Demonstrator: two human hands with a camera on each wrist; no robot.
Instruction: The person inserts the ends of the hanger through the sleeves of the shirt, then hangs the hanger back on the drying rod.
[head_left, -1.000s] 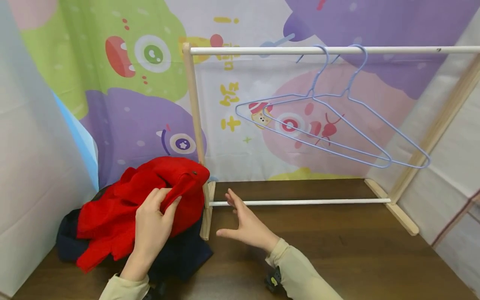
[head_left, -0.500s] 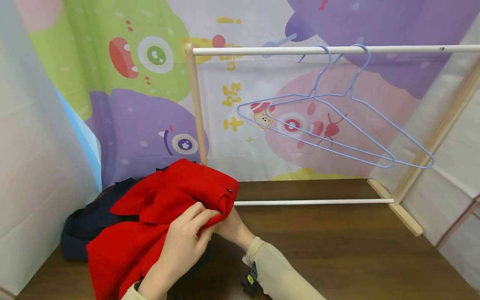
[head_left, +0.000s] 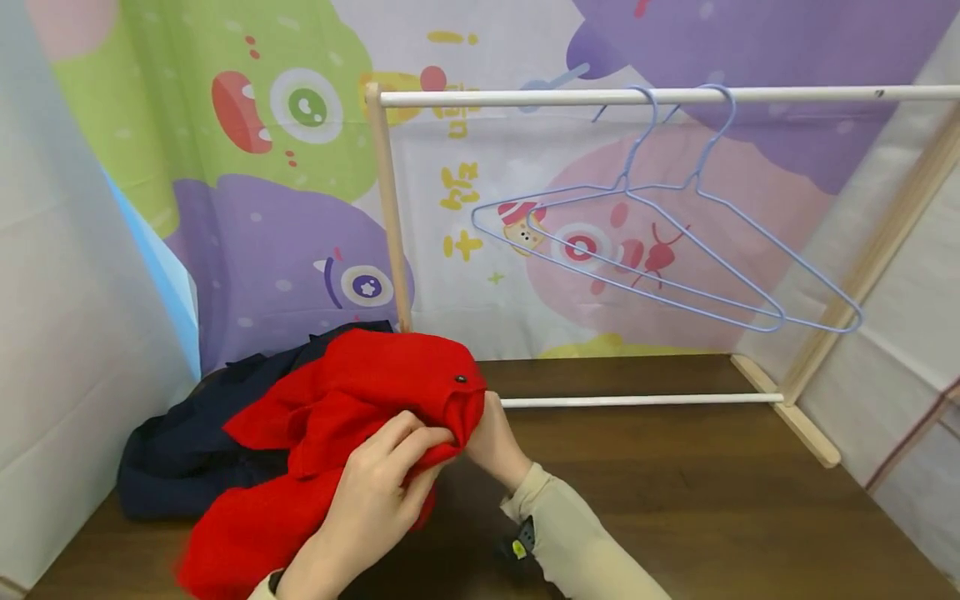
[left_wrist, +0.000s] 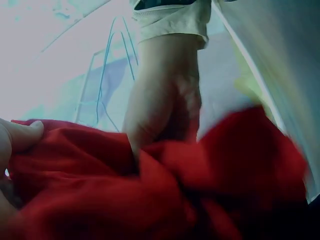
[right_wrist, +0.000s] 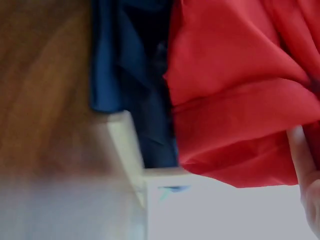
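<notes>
A bunched red garment (head_left: 397, 367) with a small dark button is raised above the table's left part. My left hand (head_left: 382, 479) pinches its folded edge between thumb and fingers. On the garment's far right side, my right hand (head_left: 495, 442) grips the cloth from behind; most of its fingers are hidden in the head view. In the left wrist view, the right hand (left_wrist: 160, 110) reaches down into the red folds. The right wrist view shows a finger (right_wrist: 301, 155) against the cloth's edge. A dark navy garment (head_left: 195, 450) lies beneath and left of the red one.
Two blue wire hangers (head_left: 626, 190) hang from the white rail (head_left: 525, 97) of a wooden rack. A lower white bar (head_left: 637, 400) runs across the back of the brown table (head_left: 675, 500). A printed curtain (head_left: 300, 250) stands behind.
The red garment has been lifted off the navy one and drawn to the right and nearer. My right hand, open and apart one second ago, has moved left to the red cloth.
</notes>
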